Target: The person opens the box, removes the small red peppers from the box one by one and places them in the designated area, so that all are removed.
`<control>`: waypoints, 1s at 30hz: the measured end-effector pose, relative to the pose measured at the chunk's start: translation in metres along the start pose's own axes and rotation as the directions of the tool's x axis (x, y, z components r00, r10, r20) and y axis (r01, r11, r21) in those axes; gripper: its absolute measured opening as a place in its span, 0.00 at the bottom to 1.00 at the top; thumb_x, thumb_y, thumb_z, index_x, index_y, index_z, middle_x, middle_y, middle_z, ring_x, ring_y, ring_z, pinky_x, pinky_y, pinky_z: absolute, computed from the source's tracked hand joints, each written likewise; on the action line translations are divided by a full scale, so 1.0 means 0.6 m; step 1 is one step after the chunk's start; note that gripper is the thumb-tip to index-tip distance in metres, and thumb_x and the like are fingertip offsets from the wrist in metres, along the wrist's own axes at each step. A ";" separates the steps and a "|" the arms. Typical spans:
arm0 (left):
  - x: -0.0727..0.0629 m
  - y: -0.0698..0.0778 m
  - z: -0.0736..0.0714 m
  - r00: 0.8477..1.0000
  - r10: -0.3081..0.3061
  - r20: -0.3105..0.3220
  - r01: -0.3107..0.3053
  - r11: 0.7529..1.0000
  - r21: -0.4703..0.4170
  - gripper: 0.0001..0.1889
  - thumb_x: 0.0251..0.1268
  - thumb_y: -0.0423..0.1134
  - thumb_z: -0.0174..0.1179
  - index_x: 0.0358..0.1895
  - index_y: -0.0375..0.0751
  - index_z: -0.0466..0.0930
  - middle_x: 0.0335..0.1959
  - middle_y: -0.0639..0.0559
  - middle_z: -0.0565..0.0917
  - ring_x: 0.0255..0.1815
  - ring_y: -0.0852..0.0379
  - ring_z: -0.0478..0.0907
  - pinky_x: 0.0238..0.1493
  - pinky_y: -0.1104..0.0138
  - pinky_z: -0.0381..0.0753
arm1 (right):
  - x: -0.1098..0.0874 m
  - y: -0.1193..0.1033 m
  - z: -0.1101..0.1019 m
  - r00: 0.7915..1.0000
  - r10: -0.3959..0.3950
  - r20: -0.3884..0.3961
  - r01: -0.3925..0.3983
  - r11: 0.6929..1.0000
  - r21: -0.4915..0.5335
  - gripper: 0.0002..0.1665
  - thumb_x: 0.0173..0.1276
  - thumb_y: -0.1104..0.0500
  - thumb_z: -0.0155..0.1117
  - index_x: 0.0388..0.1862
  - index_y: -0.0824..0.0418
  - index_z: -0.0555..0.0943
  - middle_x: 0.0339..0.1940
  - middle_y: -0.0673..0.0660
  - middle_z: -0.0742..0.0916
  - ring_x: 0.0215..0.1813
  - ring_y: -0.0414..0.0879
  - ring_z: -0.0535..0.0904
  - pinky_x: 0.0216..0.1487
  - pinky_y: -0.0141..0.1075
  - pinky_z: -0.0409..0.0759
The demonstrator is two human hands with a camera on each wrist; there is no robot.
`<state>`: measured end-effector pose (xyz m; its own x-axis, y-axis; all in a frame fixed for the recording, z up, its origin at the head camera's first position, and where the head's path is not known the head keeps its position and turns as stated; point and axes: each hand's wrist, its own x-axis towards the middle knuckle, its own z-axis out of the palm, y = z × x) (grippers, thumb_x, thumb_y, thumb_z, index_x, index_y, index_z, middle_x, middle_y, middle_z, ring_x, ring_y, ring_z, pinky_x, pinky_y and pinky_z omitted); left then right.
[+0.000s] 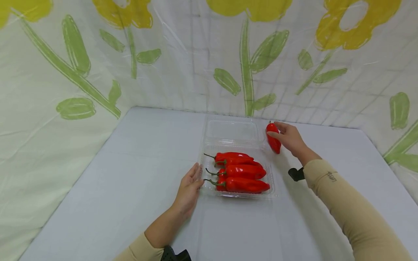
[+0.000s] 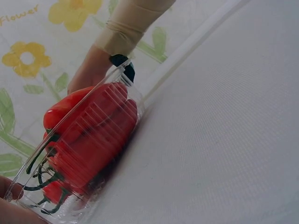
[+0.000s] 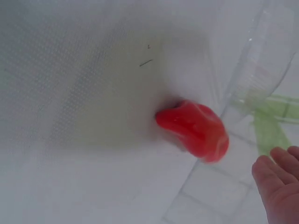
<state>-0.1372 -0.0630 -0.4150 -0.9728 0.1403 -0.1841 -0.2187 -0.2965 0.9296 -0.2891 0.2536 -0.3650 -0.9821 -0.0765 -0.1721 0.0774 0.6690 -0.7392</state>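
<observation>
A clear plastic clamshell container (image 1: 271, 177) lies on the table with its lid (image 1: 232, 129) folded back at the far side. Several long red peppers (image 1: 246, 172) fill it, green stems pointing left. My left hand (image 1: 187, 190) pinches the container's left rim between thumb and fingers. Right of the lid, one loose red pepper (image 1: 273, 143) lies on the table, its stem toward the back. My right hand (image 1: 290, 137) is beside it, the thumb overlapping it in the head view. In the right wrist view, straight fingers (image 3: 275, 175) stand apart from that pepper (image 3: 198, 130).
A white cloth covers the table (image 1: 140, 156). Behind and at the sides hangs a pale curtain (image 1: 183, 72) printed with yellow flowers and green leaves. The table's back edge is just beyond the lid and the loose pepper.
</observation>
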 end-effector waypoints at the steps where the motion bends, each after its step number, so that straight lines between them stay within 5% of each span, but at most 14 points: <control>1: 0.000 0.000 0.000 1.000 0.000 0.000 0.000 1.000 0.000 0.33 0.65 0.21 0.35 0.73 0.29 0.37 0.76 0.38 0.42 0.77 0.46 0.37 0.75 0.52 0.40 | -0.002 -0.002 0.000 1.000 -0.012 0.003 0.012 1.000 0.003 0.42 0.67 0.46 0.55 0.73 0.63 0.53 0.73 0.65 0.61 0.72 0.64 0.57 0.67 0.54 0.66; 30: -0.001 0.001 -0.001 1.000 0.003 0.000 -0.003 1.000 -0.005 0.32 0.66 0.21 0.35 0.73 0.29 0.36 0.75 0.37 0.42 0.76 0.44 0.37 0.74 0.51 0.41 | -0.092 -0.061 0.034 0.968 -0.159 0.191 0.148 0.986 0.071 0.42 0.63 0.51 0.63 0.71 0.62 0.60 0.71 0.63 0.66 0.71 0.62 0.61 0.62 0.47 0.69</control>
<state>-0.1369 -0.0637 -0.4149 -0.9735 0.1394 -0.1815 -0.2163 -0.3013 0.9287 -0.2343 0.2182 -0.3419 -0.9306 -0.3222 -0.1734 -0.0571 0.5960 -0.8010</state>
